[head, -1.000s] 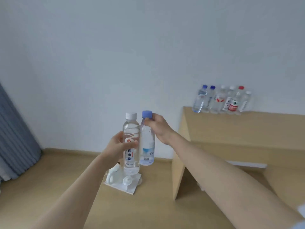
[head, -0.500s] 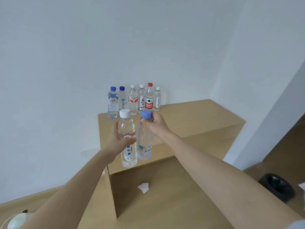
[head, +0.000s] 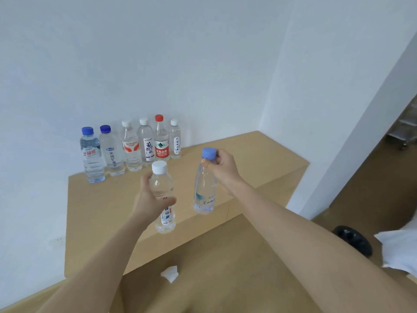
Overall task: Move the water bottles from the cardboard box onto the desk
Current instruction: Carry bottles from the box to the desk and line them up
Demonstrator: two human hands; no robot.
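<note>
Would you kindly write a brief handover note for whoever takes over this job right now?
Left hand: grips the white-capped bottle round its body.
Right hand: pinches the blue-capped bottle at its neck, just under the cap.
Both bottles are upright in the air, not yet set down.
Done: six bottles stand in a row at the back of the desk.
Left: set these two on the desk. The cardboard box is out of view, so whether more remain cannot be told.
</note>
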